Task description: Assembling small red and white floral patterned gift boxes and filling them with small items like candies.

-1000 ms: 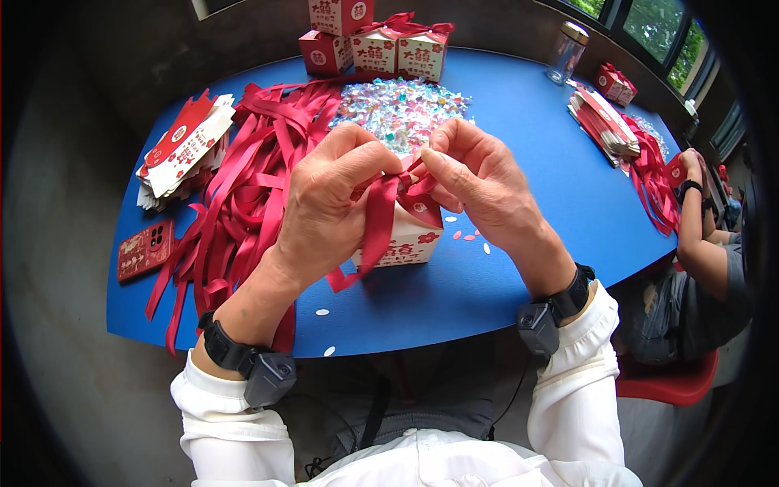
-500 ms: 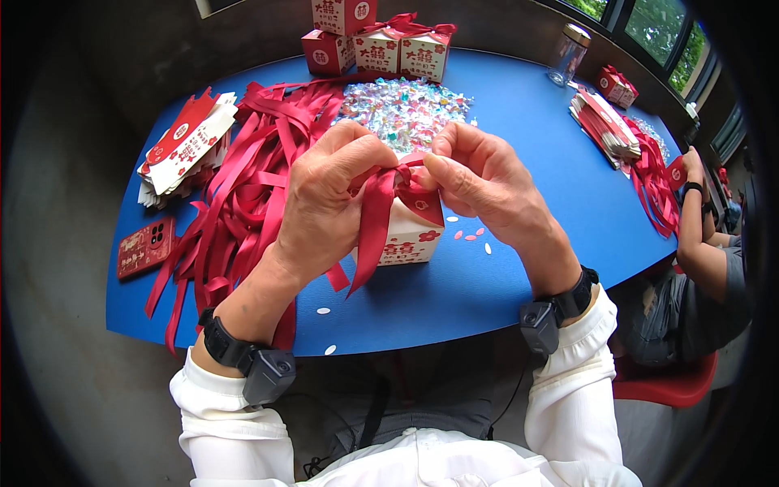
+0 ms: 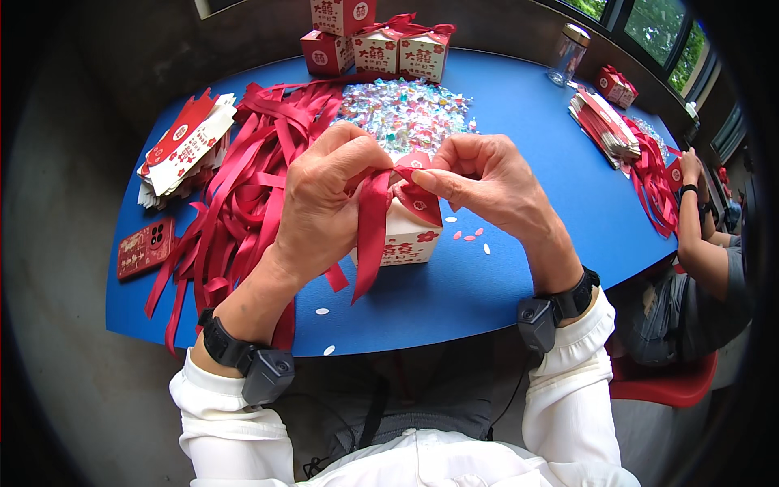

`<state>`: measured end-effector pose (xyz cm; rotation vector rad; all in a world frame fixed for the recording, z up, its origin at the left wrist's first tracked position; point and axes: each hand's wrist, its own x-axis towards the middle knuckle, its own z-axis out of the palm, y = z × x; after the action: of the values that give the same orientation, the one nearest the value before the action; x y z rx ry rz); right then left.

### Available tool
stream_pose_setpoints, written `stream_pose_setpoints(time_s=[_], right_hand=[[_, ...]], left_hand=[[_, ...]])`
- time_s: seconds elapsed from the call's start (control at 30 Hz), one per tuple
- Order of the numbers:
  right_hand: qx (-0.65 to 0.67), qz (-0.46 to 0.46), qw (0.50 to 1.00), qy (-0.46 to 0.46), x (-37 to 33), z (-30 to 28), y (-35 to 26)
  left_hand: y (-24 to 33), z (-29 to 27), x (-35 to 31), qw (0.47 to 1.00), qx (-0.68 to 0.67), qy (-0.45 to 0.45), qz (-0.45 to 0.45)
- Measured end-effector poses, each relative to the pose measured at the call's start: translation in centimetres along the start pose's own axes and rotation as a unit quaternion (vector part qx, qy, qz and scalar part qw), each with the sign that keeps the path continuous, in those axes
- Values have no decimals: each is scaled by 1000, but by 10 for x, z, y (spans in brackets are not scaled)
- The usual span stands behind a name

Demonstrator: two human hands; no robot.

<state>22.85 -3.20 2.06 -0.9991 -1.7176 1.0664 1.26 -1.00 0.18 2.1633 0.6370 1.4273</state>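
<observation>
A small white and red gift box (image 3: 403, 237) stands upright on the blue table in front of me. Red ribbon (image 3: 373, 221) crosses its top, and one tail hangs down the box's left side. My left hand (image 3: 329, 188) pinches the ribbon above the box's left edge, its fingers curled. Thumb and forefinger of my right hand (image 3: 487, 183) grip another stretch of the same ribbon at the top right. Between the two hands the ribbon is drawn across the lid; whether it forms a knot there is hard to see.
Left of the box lies a heap of loose red ribbons (image 3: 243, 191), with flat folded boxes (image 3: 187, 138) and a red phone (image 3: 146, 247) beyond. Behind are shiny wrapped candies (image 3: 398, 109) and finished boxes (image 3: 376, 51). A jar (image 3: 569, 55) stands far right; another person's arm (image 3: 698, 219) works there.
My right hand has shifted slightly and pulled its stretch of ribbon tauter across the box top. The left hand stays nearly in place, with the hanging tail slightly lower.
</observation>
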Motion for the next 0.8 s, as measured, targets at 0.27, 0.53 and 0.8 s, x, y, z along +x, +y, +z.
stream_pose_setpoints(time_s=[0.27, 0.53, 0.8], right_hand=[[126, 21, 990, -53, -2, -7, 2], [294, -68, 953, -18, 6, 4, 24], [245, -89, 964, -56, 8, 5, 28]], left_hand=[[-5, -1, 0, 999, -31, 9, -5], [-6, -3, 1, 997, -73, 10, -13], [-2, -3, -1, 1000, -26, 5, -17]])
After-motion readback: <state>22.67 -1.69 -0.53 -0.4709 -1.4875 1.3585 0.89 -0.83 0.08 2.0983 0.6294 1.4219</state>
